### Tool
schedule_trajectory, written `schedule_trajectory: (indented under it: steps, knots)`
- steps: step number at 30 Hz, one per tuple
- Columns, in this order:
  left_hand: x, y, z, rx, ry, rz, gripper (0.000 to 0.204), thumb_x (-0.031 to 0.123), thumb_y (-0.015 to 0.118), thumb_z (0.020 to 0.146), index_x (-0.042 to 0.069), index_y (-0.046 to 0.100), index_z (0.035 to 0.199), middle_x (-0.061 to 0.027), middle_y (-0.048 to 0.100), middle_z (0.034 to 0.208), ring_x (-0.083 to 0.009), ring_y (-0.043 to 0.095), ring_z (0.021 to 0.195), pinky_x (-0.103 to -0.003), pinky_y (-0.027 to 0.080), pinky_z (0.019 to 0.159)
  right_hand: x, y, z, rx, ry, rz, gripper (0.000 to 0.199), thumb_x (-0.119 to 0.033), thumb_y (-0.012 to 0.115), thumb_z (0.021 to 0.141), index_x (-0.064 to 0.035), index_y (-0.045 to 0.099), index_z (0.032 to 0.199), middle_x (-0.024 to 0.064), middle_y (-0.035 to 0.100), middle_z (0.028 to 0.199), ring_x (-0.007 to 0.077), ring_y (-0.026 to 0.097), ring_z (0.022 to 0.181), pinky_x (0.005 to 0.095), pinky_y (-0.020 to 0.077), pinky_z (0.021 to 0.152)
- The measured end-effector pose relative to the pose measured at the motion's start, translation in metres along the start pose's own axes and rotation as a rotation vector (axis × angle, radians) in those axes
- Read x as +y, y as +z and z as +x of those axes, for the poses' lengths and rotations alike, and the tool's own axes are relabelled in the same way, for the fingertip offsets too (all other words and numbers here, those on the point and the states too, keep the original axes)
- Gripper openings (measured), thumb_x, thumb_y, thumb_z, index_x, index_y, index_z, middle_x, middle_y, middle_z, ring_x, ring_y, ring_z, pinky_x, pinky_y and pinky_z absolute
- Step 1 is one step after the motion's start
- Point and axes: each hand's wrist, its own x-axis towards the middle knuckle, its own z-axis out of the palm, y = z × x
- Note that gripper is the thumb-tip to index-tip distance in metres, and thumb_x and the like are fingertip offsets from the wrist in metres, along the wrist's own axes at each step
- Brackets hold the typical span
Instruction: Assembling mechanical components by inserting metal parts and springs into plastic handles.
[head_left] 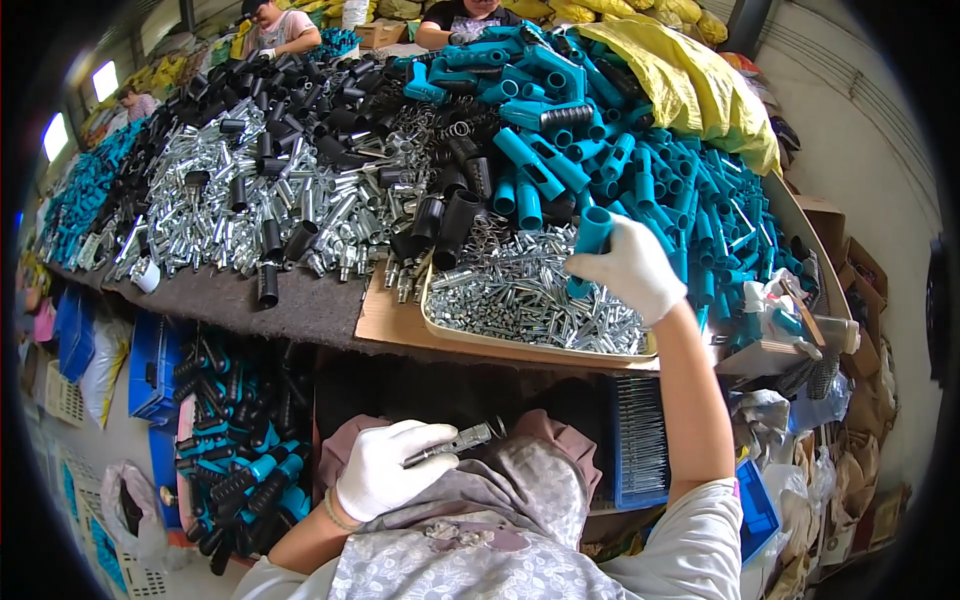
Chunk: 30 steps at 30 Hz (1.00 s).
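grey floral apron (465, 570) nearest at 6 o'clock, i see left hand (392, 468) fingers clamped on a metal cylinder (468, 438) just above, probably slick, best held mid-barrel, right hand (632, 270) fingers clamped round a teal tube (594, 231) at 2, likely light, stiff.

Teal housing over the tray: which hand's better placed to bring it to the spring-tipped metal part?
Right, likely: the right hand grips the teal housing; the left hand holds the spring-tipped metal part.
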Motion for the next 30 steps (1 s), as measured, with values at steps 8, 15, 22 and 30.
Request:
schedule_trajectory:
  steps: [8, 15, 22, 30]
  knots:
    - [-0.010, -0.011, -0.007, 0.078, -0.078, 0.038, 0.029, 0.012, 0.083, 0.075, 0.002, 0.071, 0.100, -0.0141, 0.072, 0.086, -0.0294, 0.070, 0.073, -0.035, 0.056, 0.065, -0.016, 0.030, -0.066, 0.150, -0.152, 0.641, 0.057, -0.002, 0.064, 0.086, -0.0010, 0.049, 0.141, 0.0119, 0.069, 0.108, 0.0194, 0.065, 0.103, 0.0324, 0.0507, 0.090]
    - [-0.018, -0.012, -0.006, 0.047, -0.024, 0.048, 0.030, 0.015, 0.082, 0.077, 0.003, 0.071, 0.103, -0.0125, 0.071, 0.087, -0.0282, 0.071, 0.074, -0.033, 0.057, 0.066, 0.003, 0.052, -0.137, -0.450, 0.044, 0.435, 0.066, -0.051, 0.079, 0.077, 0.0001, 0.068, 0.118, 0.0158, 0.073, 0.103, 0.0221, 0.071, 0.090, 0.0337, 0.0545, 0.085]
    - [-0.017, -0.001, -0.013, -0.144, 0.118, -0.020, 0.031, 0.025, 0.080, 0.080, 0.008, 0.071, 0.104, -0.0068, 0.071, 0.084, -0.0256, 0.069, 0.065, -0.033, 0.054, 0.058, -0.010, 0.059, -0.126, -0.710, -0.001, 0.370, 0.043, -0.029, 0.086, 0.075, -0.0013, 0.074, 0.106, 0.0158, 0.073, 0.090, 0.0209, 0.072, 0.079, 0.0315, 0.0555, 0.076]
    - [-0.008, 0.003, -0.019, -0.285, -0.004, -0.023, 0.048, 0.031, 0.088, 0.070, 0.004, 0.071, 0.105, -0.0135, 0.071, 0.086, -0.0319, 0.070, 0.077, -0.040, 0.056, 0.069, -0.020, 0.089, -0.138, -0.817, 0.037, 0.505, 0.042, -0.022, 0.078, 0.084, 0.0003, 0.068, 0.119, 0.0185, 0.073, 0.104, 0.0239, 0.071, 0.093, 0.0333, 0.0538, 0.086]
